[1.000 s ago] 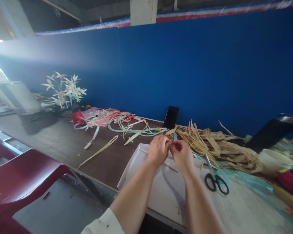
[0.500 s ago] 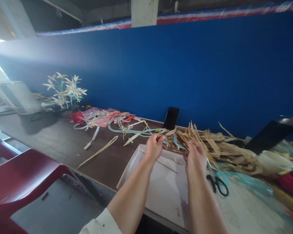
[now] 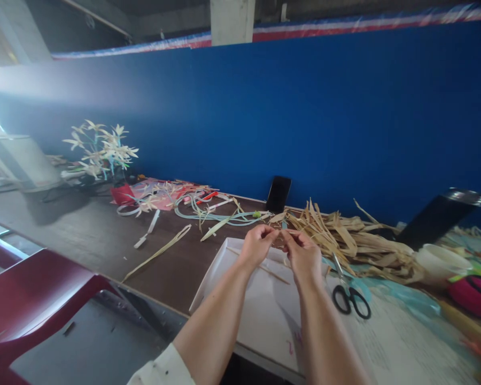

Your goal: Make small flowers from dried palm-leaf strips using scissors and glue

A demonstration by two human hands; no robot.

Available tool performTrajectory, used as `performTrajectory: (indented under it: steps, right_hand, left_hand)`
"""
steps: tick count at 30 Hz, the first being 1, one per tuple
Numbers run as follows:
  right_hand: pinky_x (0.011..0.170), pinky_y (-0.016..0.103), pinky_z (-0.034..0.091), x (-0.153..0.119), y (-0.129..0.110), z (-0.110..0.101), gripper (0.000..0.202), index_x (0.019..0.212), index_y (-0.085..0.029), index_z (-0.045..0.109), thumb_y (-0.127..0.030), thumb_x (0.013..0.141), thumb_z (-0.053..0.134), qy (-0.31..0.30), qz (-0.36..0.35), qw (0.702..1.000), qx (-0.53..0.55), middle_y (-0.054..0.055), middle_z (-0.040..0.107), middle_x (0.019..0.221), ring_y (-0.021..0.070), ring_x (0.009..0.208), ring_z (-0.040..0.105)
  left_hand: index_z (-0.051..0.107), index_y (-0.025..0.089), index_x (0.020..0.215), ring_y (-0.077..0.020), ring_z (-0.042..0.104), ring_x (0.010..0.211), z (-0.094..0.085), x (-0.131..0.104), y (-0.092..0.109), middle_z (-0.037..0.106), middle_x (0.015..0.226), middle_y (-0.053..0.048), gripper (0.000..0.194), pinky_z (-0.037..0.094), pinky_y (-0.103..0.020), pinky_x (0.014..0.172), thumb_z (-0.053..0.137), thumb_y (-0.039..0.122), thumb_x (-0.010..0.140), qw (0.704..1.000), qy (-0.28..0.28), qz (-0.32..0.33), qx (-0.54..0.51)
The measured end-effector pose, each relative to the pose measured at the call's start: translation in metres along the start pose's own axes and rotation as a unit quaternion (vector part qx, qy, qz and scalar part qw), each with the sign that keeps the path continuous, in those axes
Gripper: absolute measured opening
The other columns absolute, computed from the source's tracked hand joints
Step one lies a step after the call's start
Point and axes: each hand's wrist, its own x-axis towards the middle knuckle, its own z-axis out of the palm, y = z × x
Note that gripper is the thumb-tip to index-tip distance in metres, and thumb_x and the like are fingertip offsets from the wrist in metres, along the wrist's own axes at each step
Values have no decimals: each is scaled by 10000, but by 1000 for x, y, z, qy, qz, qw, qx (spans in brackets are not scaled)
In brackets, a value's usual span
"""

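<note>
My left hand [image 3: 258, 244] and my right hand [image 3: 303, 254] meet fingertip to fingertip above the far end of a shallow white tray [image 3: 260, 321]. Both are closed in a pinch; whatever lies between the fingers is too small to make out. A thin stick [image 3: 273, 275] rests in the tray under my hands. Dry husk strips [image 3: 344, 235] are heaped just beyond my right hand. Black-handled scissors [image 3: 351, 300] lie to the right of my right forearm, their blades pointing toward the husks.
A phone [image 3: 278, 194] leans against the blue partition [image 3: 324, 117]. Left stand pale husk flowers [image 3: 104, 147]; a folded strip [image 3: 158, 251] lies nearer. A dark flask [image 3: 441, 216], white bowl [image 3: 444, 261] and pink pouch [image 3: 475, 295] are at right. A red chair [image 3: 44, 294] borders the table.
My right hand has moved left until its fingertips meet those of my left hand. Before, the two hands were apart over the tray. The view has shifted slightly.
</note>
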Motion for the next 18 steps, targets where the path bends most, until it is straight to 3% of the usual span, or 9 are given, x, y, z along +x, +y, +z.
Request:
performTrajectory:
  steps: [4, 12, 18]
  right_hand:
    - [388, 227, 315, 2, 7, 1, 366, 829, -166, 627, -504, 686, 621, 18, 6, 999, 29, -8, 550, 516, 106, 412, 435]
    - [318, 214, 280, 4, 9, 0, 294, 791, -175, 570, -460, 722, 595, 54, 31, 997, 46, -42, 504, 424, 93, 319, 392]
    - [304, 224, 253, 8, 10, -4, 308, 742, -166, 596, -473, 718, 595, 59, 31, 996, 62, -28, 510, 423, 90, 302, 377]
  left_hand:
    - [598, 141, 784, -76, 423, 503, -1, -3, 4, 533, 597, 18, 252, 327, -196, 488, 554, 385, 738, 998, -59, -4, -12]
    - [607, 149, 780, -86, 487, 568, -4, -5, 4, 596, 675, 2, 195, 369, -197, 559, 513, 318, 752, 994, -51, 13, 97]
    - [579, 145, 784, -81, 461, 534, -2, -6, 4, 563, 628, 11, 253, 337, -187, 500, 508, 387, 759, 993, -87, -6, 85]
